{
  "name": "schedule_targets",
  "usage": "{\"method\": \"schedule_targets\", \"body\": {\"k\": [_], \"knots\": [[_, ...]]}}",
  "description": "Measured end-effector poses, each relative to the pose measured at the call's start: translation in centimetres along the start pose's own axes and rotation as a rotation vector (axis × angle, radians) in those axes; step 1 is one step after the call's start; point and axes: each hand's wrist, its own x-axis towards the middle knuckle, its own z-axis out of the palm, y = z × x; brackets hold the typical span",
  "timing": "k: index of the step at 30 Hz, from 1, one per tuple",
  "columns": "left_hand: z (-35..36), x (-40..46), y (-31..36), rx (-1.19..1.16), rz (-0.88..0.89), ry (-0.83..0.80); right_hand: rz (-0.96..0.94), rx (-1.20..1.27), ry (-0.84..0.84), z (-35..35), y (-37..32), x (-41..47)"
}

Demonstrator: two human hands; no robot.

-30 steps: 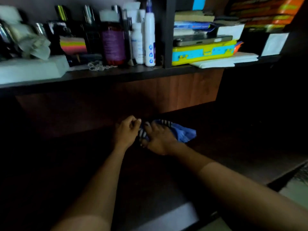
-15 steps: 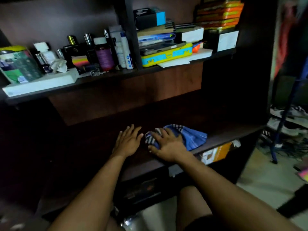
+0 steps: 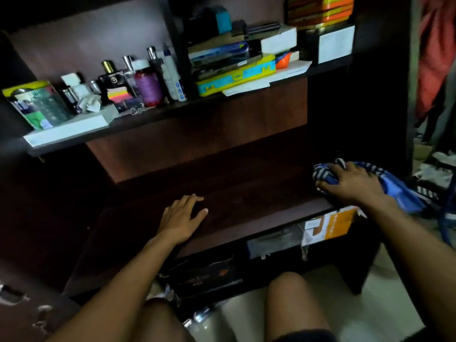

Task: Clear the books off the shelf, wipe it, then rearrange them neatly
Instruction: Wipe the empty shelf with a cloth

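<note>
The dark brown wooden shelf (image 3: 246, 193) lies bare of books, so the step in hand is judged to be the wiping. The right hand (image 3: 355, 183) presses down on a crumpled blue cloth with white stripes (image 3: 394, 186) at the shelf's right end, near the front edge, its fingers spread and curled over the bunched fabric; part of the cloth trails off past the shelf end. The left hand (image 3: 182, 218) rests flat on the shelf near the middle of its front edge, fingers straight and holding nothing, seemingly as a brace. The cloth looks soft, light and limp: it should bunch and slip under the palm, so it is best gathered into a wad and held from above with steady downward pressure. On the upper shelf (image 3: 172, 114) stand bottles and a stack of books topped off by a yellow and blue flat case (image 3: 237, 77), well apart from both hands.
</note>
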Motion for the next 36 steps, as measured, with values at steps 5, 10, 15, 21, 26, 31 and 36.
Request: {"method": "schedule_targets", "body": {"k": [5,10,15,21,26,31,36], "knots": [[0.7,0.4,0.3,-0.013,-0.030,0.123,-0.177,0.001,-0.054,1.8,-7.1,4.8],[0.8,0.4,0.2,-0.049,-0.043,0.111,-0.508,0.040,-0.142,3.1,-18.1,-3.0],[0.6,-0.1,0.5,-0.115,-0.034,0.083,-0.674,0.030,-0.205,2.5,-17.3,-8.8],[-2.6,-1.6,-4.8,-0.133,0.100,-0.018,-0.777,-0.046,-0.220,1.3,-18.5,-9.3],[-3.1,-1.2,-13.2,-0.064,-0.226,0.080,-0.834,-0.016,-0.226,3.4,-21.4,-5.4],[-1.3,-0.4,-14.3,-0.076,-0.274,0.105,-0.744,0.092,-0.141,5.3,-25.7,5.4],[-1.1,0.0,-14.6,-0.050,-0.293,0.107,-0.567,0.064,-0.194,7.0,-33.1,14.7]]}}
